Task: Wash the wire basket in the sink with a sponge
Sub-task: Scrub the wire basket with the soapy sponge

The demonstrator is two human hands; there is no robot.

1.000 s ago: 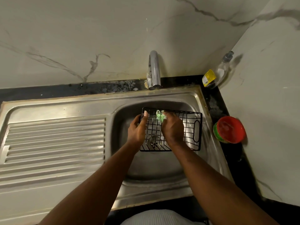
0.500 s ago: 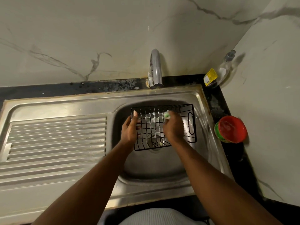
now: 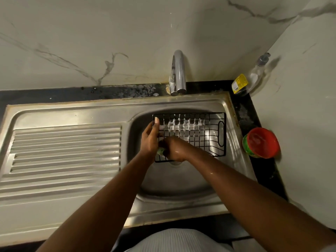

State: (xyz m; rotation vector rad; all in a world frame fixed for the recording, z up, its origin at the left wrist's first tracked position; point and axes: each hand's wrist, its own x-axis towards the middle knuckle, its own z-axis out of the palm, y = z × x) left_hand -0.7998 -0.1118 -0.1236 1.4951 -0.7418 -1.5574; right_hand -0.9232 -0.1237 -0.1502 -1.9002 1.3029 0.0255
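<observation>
A black wire basket (image 3: 201, 132) stands tilted in the steel sink bowl (image 3: 174, 184), with soap film across its far grid. My left hand (image 3: 150, 140) grips the basket's left edge, thumb up along the wire. My right hand (image 3: 174, 149) is curled round a green sponge (image 3: 161, 151) and presses it against the basket's near left corner. Only a small bit of the sponge shows between the two hands.
A chrome tap (image 3: 178, 71) stands behind the bowl. The ribbed draining board (image 3: 65, 150) lies to the left. On the dark counter at the right are a red-lidded green tub (image 3: 261, 142) and a clear soap bottle (image 3: 252, 79) in the corner.
My right hand has moved the sponge from the basket's far rim down to its near left corner. The basket has shifted and tilted, and foam now coats its far wires.
</observation>
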